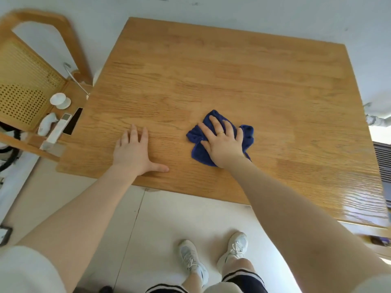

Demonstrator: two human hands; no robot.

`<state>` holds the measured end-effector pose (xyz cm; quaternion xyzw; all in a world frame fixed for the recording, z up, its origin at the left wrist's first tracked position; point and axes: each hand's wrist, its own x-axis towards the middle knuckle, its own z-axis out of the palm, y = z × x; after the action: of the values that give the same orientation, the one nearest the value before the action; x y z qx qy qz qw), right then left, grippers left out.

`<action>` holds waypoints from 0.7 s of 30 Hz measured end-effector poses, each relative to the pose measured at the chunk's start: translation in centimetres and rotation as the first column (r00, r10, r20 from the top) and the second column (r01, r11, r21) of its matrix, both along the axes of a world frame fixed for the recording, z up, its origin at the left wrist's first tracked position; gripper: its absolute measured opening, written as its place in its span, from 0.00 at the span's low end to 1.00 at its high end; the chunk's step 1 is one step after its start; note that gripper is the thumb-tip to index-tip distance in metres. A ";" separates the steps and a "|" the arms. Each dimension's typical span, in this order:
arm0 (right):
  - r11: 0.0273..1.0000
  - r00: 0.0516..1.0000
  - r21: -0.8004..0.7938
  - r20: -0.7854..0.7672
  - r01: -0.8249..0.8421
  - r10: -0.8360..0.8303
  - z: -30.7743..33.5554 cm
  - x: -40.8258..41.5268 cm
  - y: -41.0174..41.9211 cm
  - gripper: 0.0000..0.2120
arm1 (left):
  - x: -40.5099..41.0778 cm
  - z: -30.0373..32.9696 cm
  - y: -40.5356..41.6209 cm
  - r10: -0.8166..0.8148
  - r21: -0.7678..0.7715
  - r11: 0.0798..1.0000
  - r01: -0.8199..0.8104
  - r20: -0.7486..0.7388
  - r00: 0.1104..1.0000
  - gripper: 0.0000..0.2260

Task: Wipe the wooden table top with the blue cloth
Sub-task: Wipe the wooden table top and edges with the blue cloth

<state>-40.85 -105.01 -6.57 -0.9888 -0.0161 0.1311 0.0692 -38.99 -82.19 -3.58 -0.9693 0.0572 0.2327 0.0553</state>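
Note:
The wooden table top (211, 66) fills the middle of the view, bare apart from the cloth. A crumpled blue cloth (246, 135) lies on its near half, right of centre. My right hand (222, 140) presses flat on the cloth with fingers spread, a ring on one finger. My left hand (133, 151) rests flat on the bare wood to the left of the cloth, fingers straight and thumb stretched out toward the near edge.
A wooden chair (31, 77) with a cane back stands at the table's left edge; on its seat are a small white dish (60, 100), a white remote (57, 131) and a dark phone (73, 124). My feet in white shoes (232, 250) stand on pale floor tiles below the near edge.

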 end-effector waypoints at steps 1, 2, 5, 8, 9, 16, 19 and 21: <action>1.000 1.000 -0.012 0.002 0.015 -0.015 0.0 0.1 0.1 0.23 | 0.0 -0.1 0.1 0.016 -0.014 1.000 -0.016 -0.014 1.000 0.62; 1.000 1.000 -0.029 0.008 -0.007 0.007 0.0 -0.4 0.2 0.23 | 0.0 -0.1 0.2 0.022 -0.032 0.999 -0.023 -0.030 0.999 0.62; 0.985 0.986 -0.121 0.099 -0.122 0.135 -0.5 -4.0 0.1 0.23 | 0.1 -0.2 0.5 0.032 -0.078 0.996 -0.036 -0.056 0.998 0.62; 0.970 0.969 -0.092 0.076 -0.227 0.234 -0.7 -5.7 -0.3 0.22 | 0.4 0.1 0.4 -0.012 -0.036 0.999 0.010 -0.063 0.998 0.62; 0.961 0.960 -0.076 0.066 -0.267 0.272 -0.6 -5.1 -0.5 0.22 | 0.5 0.4 0.5 -0.039 -0.012 0.999 0.039 -0.072 0.997 0.62; 0.994 0.995 0.041 0.008 -0.103 0.103 0.1 4.2 2.7 0.23 | 1.5 1.2 3.4 -0.159 -0.018 0.987 0.158 -0.104 0.982 0.55; 0.987 0.986 0.032 0.050 -0.161 0.159 -0.1 2.4 3.7 0.25 | 1.3 0.8 3.4 -0.130 -0.085 0.989 0.123 -0.086 0.988 0.56; 0.963 0.960 0.021 0.087 -0.270 0.268 -0.3 -0.3 3.8 0.28 | 1.1 0.8 3.6 -0.112 -0.126 0.987 0.101 -0.079 0.991 0.56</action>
<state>-41.19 -101.18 -6.87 -0.9808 -0.1552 0.0977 0.0661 -37.91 -78.55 -2.81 -0.9556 0.1253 0.2667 0.0058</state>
